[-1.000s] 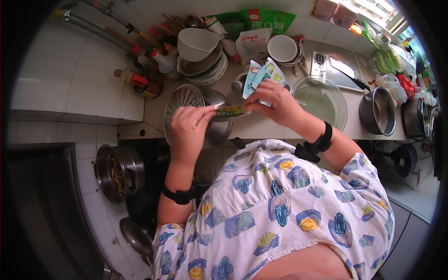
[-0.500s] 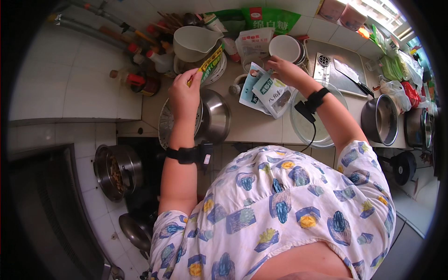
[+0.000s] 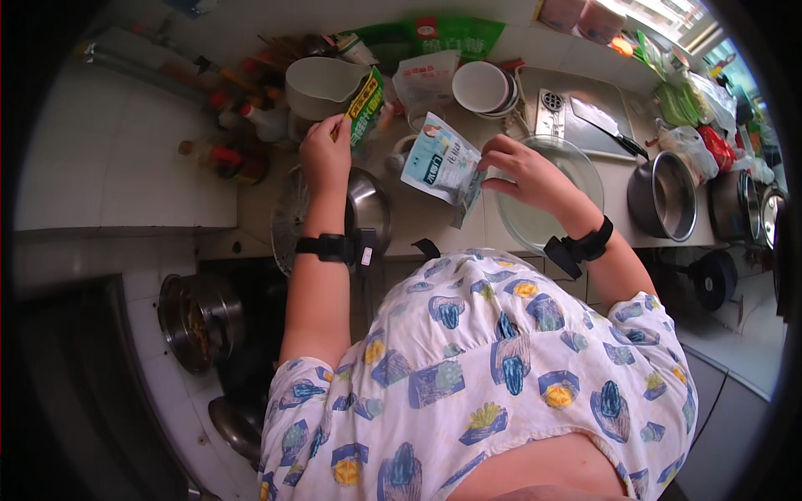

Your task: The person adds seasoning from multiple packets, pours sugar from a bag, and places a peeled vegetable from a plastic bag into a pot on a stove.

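Note:
My left hand (image 3: 325,154) is closed, its fingers pinching the lower corner of a green and yellow packet (image 3: 365,108) held upright near a pale spouted bowl. A pale blue pouch (image 3: 440,160) hangs from my right hand (image 3: 526,173), whose thumb and fingers grip its right edge. Part of a second pouch (image 3: 466,207) shows behind the first one; most of it is hidden. Below my right hand stands a clear glass bowl (image 3: 585,171). A steel bowl (image 3: 373,204) and a strainer basket (image 3: 284,219) sit beside my left forearm.
Behind my left hand are the spouted bowl (image 3: 322,83) and several bottles (image 3: 221,159). White bowls (image 3: 479,87) are stacked at the back, near a large green bag (image 3: 459,37). To the right, a knife (image 3: 618,138) lies on a board, beside a steel pot (image 3: 664,200).
My right hand has moved down toward me, turning the pouches. The white pouch that was in front is now mostly behind the blue one. My left hand keeps its packet, now turned more face-on.

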A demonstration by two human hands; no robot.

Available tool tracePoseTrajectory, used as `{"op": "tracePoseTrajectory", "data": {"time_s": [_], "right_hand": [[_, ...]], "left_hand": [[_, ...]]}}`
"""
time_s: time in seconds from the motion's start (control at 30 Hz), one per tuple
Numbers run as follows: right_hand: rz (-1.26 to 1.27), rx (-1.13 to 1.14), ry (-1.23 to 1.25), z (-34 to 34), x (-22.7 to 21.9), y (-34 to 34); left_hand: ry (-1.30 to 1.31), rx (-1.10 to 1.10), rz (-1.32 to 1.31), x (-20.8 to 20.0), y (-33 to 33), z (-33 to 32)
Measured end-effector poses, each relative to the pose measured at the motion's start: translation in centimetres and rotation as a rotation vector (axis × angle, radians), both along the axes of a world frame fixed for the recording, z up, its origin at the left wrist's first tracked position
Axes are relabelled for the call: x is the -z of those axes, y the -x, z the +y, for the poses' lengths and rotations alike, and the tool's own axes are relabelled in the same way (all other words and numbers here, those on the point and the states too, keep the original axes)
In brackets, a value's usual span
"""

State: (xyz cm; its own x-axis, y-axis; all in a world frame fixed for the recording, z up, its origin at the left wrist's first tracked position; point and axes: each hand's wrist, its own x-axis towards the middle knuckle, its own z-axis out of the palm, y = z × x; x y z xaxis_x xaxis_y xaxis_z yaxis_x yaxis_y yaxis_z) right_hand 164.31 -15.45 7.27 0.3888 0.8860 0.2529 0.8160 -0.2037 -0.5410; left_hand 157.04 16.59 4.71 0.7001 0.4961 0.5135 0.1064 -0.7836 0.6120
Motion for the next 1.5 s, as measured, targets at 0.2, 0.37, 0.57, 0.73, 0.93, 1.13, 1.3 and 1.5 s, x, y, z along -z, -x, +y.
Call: {"op": "tracePoseTrajectory", "data": {"time_s": [0.2,0.37,0.57,0.73,0.93,1.13,1.3,1.5], "right_hand": [[0.088,0.05,-0.08,0.9,2.6,0.4],[0.062,0.086,-0.121,1.5,3.8,-0.1],[0.153,0.13,-0.146,1.4,5.4,0.5],[0.436,0.65,-0.25,0.6,6.9,3.3],[1.265,0.586,-0.167,-2.0,8.4,3.3],[1.36,0.57,-0.274,-3.0,8.3,3.1],[1.502,0.533,-0.225,-3.6,8.7,2.8],[1.553,0.366,-0.467,-3.3,11.1,3.1]], "left_hand": [[-0.276,0.052,0.014,0.5,1.8,-3.2],[0.477,0.621,0.58,0.5,3.0,-10.4],[0.72,0.659,0.578,5.1,2.5,-11.4],[0.842,0.693,0.555,5.9,2.2,-13.7],[0.796,0.841,0.525,6.7,1.8,-15.2],[0.818,0.818,0.569,5.4,0.8,-16.4],[0.739,0.807,0.622,4.7,0.2,-16.8],[1.126,0.726,0.74,5.1,-0.2,-16.5]]}}
